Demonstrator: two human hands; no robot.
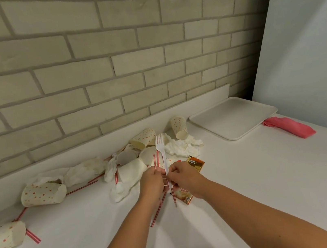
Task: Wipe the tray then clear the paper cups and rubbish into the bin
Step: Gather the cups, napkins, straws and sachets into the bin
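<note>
1. Clearing the rubbish looks to be the step in hand: the white fork stands upright over the counter, with the right hand pinching its handle.
2. The left hand, touching the right, curls round a few red-striped straws.
3. Behind them, paper cups lie tipped among crumpled napkins and a sachet.
4. The tray sits bare at far right, a pink cloth just beside it, so I judge it wiped.
5. Next, probably: gather the fork and straws into one grip and carry them to the bin, which is out of view.
</note>
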